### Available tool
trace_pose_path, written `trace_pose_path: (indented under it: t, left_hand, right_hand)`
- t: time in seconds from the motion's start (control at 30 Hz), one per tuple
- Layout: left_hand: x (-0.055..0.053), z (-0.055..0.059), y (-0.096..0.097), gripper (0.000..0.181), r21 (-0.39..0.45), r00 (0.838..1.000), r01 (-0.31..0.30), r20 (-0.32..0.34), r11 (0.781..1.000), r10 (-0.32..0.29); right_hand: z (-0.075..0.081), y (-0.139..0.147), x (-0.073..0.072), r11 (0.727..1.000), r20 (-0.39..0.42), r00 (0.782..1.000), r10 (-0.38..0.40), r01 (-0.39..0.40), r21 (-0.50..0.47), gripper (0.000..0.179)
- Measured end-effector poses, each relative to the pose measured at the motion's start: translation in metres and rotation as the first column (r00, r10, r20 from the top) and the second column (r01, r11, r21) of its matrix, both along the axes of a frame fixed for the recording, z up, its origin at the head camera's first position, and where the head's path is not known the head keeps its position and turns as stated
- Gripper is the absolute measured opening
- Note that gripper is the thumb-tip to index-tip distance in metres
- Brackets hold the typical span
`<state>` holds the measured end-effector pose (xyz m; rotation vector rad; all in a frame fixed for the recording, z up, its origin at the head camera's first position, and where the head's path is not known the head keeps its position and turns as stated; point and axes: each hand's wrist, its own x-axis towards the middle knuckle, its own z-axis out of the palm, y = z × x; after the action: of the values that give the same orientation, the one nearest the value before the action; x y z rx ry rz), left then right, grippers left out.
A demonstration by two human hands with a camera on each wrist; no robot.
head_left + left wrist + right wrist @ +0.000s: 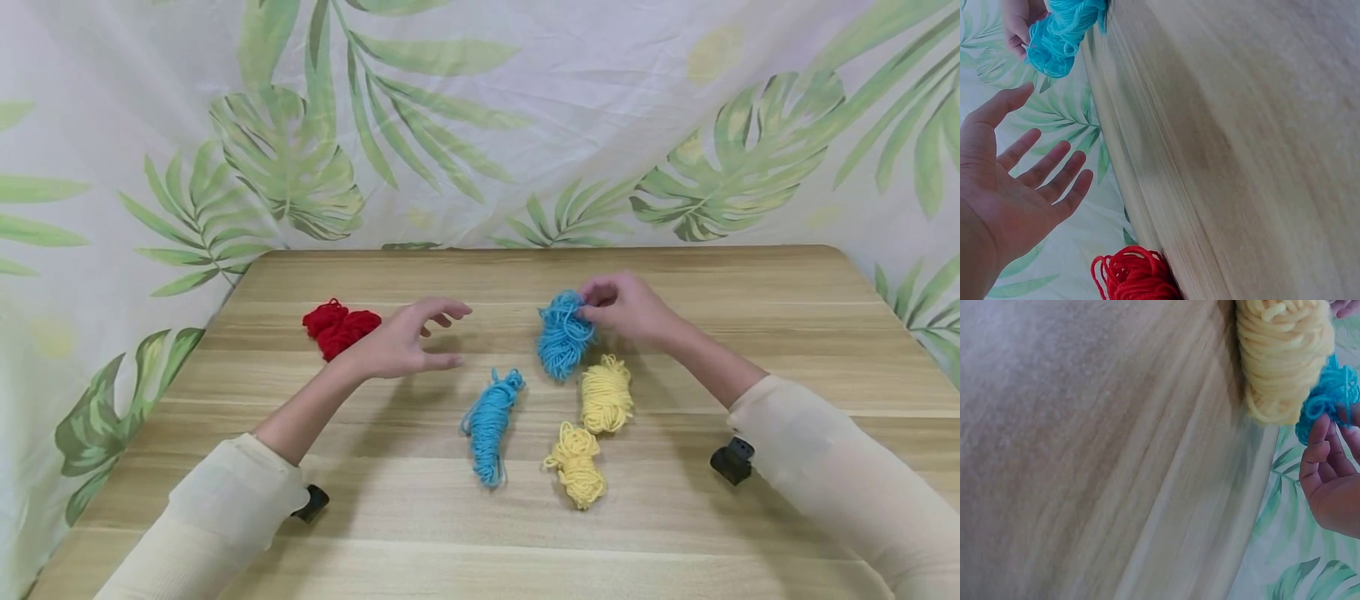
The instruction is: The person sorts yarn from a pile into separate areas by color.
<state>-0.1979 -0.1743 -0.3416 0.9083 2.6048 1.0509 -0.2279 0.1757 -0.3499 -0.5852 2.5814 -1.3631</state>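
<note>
My right hand pinches the upper end of a blue yarn bundle between thumb and fingers. In the right wrist view the same blue yarn shows at the fingertips, partly behind a yellow bundle. My left hand hovers over the table with nothing in it, fingers spread and slightly bent. In the left wrist view its palm faces the camera. Nearest to it is a red yarn bundle, partly covered by the left wrist in the head view. A second blue bundle lies in front, between the hands.
Two yellow yarn bundles, one at the back and one nearer me, lie in front of the right hand. They rest on a wood-grain table. Behind its far edge hangs a leaf-patterned cloth. Small black devices sit under both sleeves.
</note>
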Motion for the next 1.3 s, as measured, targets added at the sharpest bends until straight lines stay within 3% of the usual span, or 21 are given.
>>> trace_pose_path:
  t: [0.57, 1.3]
  left_hand:
    - [-0.002, -0.001, 0.005, 0.064, 0.009, 0.999, 0.033, 0.032, 0.999, -0.033]
    - [0.001, -0.003, 0.010, 0.064, 0.023, 0.999, 0.040, 0.034, 0.999, -0.041]
  right_hand:
    - [-0.005, 0.004, -0.021, 0.987, 0.028, 0.991, -0.133, 0.135, -0.085, 0.015]
    - [-0.005, -0.001, -0.030, 0.968, 0.095, 0.980, -0.173, 0.187, -0.169, 0.019]
